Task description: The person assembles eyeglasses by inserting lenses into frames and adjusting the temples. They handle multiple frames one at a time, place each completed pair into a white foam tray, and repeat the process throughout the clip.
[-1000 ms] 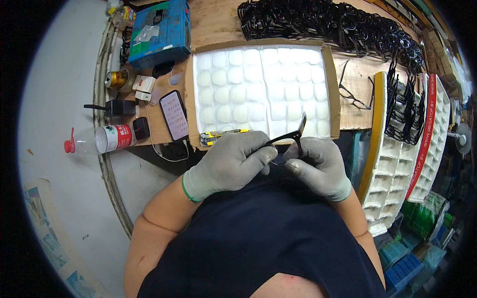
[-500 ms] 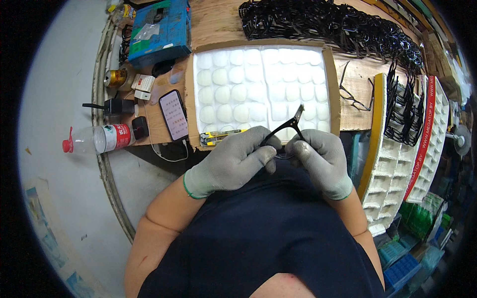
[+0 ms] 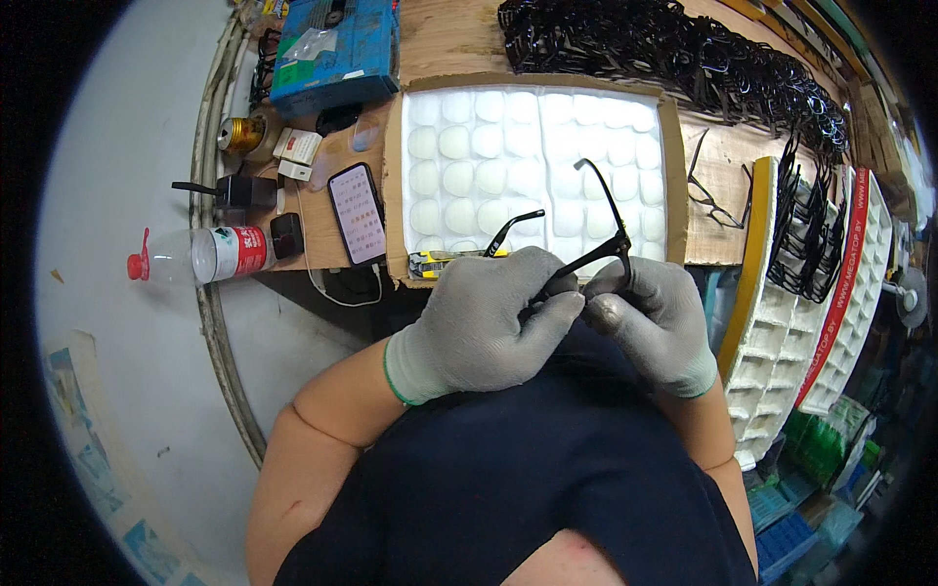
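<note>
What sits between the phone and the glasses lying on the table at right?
In the head view, an open cardboard box of lenses; both arms of the held glasses overlap it in the picture.

On the near side of the lens carton (image 3: 674,176), gloved fingers (image 3: 555,313) hide much of the spectacle frame (image 3: 619,242); the left hand (image 3: 489,317) partly covers a yellow tool (image 3: 421,264). Beyond the carton, heaped eyeglass frames (image 3: 664,54) run past the view's upper edge.
</note>
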Motion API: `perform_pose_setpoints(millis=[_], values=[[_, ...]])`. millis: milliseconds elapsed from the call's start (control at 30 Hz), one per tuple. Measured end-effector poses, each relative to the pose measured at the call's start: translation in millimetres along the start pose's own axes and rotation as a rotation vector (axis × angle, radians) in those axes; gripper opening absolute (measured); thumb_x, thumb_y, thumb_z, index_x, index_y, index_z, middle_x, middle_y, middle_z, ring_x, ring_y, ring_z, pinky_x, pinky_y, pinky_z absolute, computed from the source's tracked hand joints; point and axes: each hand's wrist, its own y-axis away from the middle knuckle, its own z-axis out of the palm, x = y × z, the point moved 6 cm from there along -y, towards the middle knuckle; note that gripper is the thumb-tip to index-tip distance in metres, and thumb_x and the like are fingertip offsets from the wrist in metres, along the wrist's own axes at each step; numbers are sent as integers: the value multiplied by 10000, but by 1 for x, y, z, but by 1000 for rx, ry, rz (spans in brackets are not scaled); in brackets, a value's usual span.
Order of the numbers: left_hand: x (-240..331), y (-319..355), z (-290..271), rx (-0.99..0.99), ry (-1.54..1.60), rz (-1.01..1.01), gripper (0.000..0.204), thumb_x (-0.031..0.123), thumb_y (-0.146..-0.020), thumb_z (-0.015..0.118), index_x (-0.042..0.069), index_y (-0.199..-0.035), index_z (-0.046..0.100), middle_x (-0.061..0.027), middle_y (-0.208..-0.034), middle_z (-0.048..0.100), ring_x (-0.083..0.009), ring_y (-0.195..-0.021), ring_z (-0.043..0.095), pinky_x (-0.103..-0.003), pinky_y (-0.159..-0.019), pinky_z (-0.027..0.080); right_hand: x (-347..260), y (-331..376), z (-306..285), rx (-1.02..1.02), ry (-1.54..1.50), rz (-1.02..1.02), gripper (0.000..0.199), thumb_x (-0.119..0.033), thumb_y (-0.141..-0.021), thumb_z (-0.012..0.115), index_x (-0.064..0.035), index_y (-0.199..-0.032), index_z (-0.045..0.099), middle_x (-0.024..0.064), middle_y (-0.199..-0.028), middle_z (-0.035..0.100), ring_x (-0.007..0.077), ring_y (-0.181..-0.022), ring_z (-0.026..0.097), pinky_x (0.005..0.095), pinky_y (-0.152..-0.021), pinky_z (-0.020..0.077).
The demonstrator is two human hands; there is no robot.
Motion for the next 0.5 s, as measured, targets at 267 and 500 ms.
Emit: perform_pose_setpoints(millis=[267,500], values=[[-20,-7,6,-54,-372,-42,162,134,-921,687,-7,-864,631,-133,-589,609,-244,-490,643,-346,-458,476,40,-11,6,243,56,27,442,-209,-873,792,55,-1163,586,146,-984,674,166,-803,641,314,-710,524],[-69,-24,7,-393,-114,-219,288,274,-977,612,2,-1051,669,-159,-693,667,-328,-711,710,-439,-693,555,15,-10,6,-21,520,-323,318,-162,-783,793,7,-1018,661,203,-1069,644,358,-1003,632,460,-1067,442]])
